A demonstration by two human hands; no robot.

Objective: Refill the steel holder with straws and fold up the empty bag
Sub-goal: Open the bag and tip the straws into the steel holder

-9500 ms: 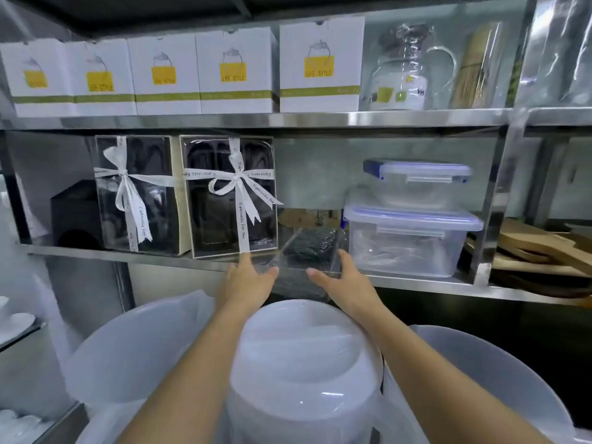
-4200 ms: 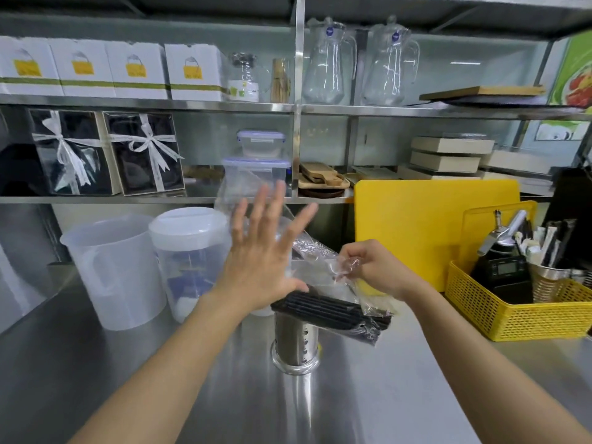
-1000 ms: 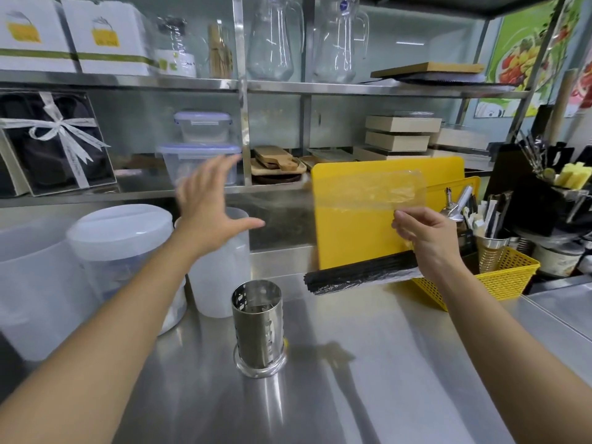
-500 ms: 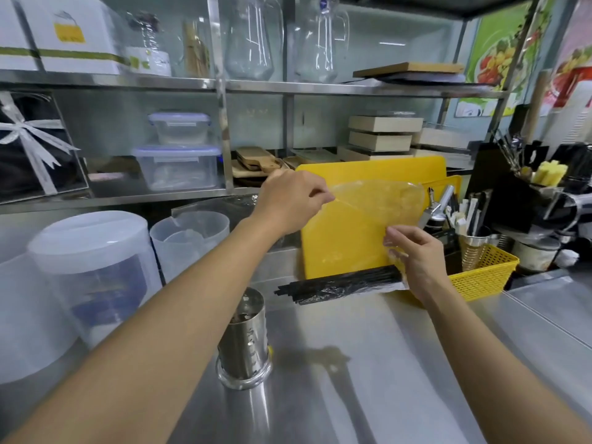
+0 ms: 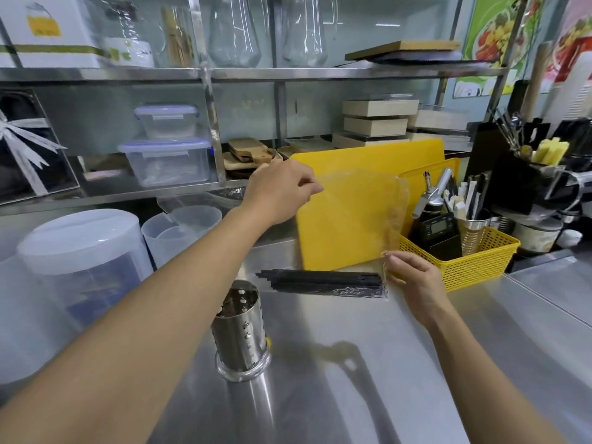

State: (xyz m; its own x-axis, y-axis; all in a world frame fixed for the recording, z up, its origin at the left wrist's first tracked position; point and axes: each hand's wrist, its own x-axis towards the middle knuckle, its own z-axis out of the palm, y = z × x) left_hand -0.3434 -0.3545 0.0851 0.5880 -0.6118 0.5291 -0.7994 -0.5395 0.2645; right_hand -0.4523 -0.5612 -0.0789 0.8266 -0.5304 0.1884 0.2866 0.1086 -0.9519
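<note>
Left hand (image 5: 282,187) is up high, fingers pinched shut on the top corner of the clear plastic bag (image 5: 358,216), and the thin glossy film stretches out wide and see-through in front of the flat yellow cutting board (image 5: 368,161) leaning behind it. Right hand (image 5: 413,277) sits low, fingertips nipping the bag's crinkled lower edge, just right of the straws. And there are the straws (image 5: 326,280): a bundle of slim black tubes lying level along the bottom of the bag, their left ends poking out past the film. Just below and left of that bundle stands the steel holder (image 5: 240,328), a shiny upright cylinder punched with small holes, on the brushed steel counter (image 5: 368,379), well apart from both hands; what is inside it I can't make out. Right of the holder, beyond the right hand, a yellow mesh basket (image 5: 474,261) holds utensils and a small black device. Left of the holder, a frosted round lidded container (image 5: 77,251) and a translucent plastic jug (image 5: 182,232) stand against the back, below the metal shelving (image 5: 256,73).
</note>
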